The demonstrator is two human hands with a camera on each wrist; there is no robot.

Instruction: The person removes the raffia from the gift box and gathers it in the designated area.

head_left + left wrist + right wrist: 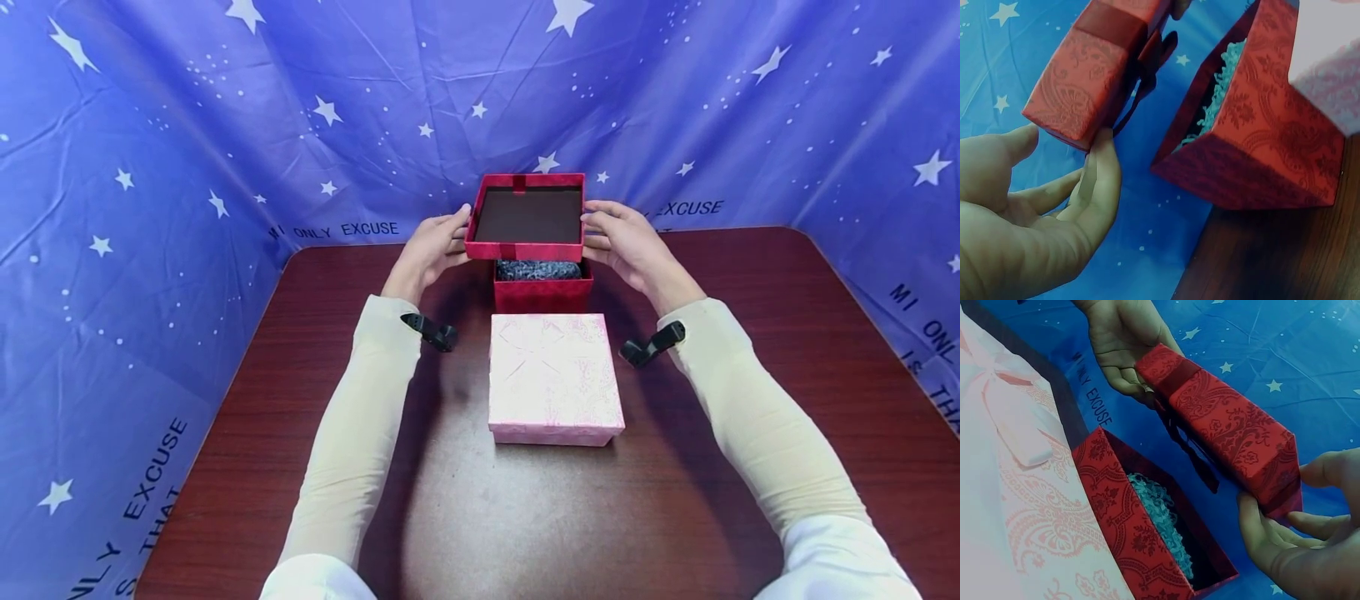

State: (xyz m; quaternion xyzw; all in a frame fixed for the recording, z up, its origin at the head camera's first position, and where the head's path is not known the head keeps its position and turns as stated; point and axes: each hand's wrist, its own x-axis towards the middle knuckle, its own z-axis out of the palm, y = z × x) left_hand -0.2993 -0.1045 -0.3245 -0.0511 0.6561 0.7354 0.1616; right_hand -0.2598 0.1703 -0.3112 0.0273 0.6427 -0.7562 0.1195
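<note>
A red patterned box lid (pixel 529 214) is held up, its dark inside facing the head camera. My left hand (pixel 433 252) grips its left end between thumb and fingers. On the opposite end, my right hand (pixel 628 250) holds it the same way. A dark red ribbon bow (pixel 1152 57) hangs from the lid's outer face in the left wrist view. Below and nearer stands the red box base (pixel 543 295), uncovered, with bluish shredded filler (pixel 1159 515) inside. What lies under the filler is hidden.
A pale pink box (pixel 555 375) with its lid on stands just in front of the red base; a pink bow (pixel 1019 419) tops it. Both sit on a dark reddish-brown table (pixel 750 400). Blue star-printed cloth (pixel 420 92) hangs behind and at the sides.
</note>
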